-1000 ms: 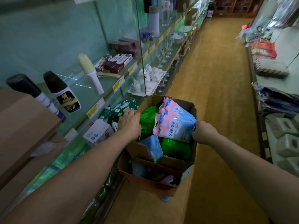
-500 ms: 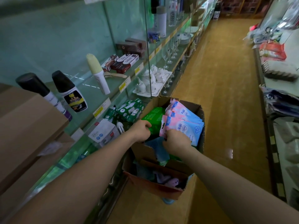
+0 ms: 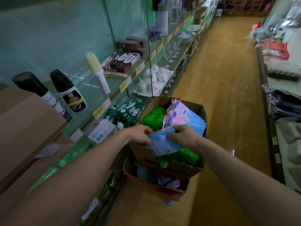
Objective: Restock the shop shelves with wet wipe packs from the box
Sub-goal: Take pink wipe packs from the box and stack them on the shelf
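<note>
Pinching blue wipe pack (image 3: 162, 145), left hand (image 3: 138, 134) and right hand (image 3: 184, 135), over box (image 3: 184, 168), green cartons (image 3: 130, 110) alongside

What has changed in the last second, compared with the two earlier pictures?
The right hand moved from the outer right side of the cardboard box inward to its middle; the left hand shifted right from the left edge. Both now pinch the light blue wet wipe pack, which lay loose at the front. The green packs and pink-and-blue packs stayed in place.
</note>
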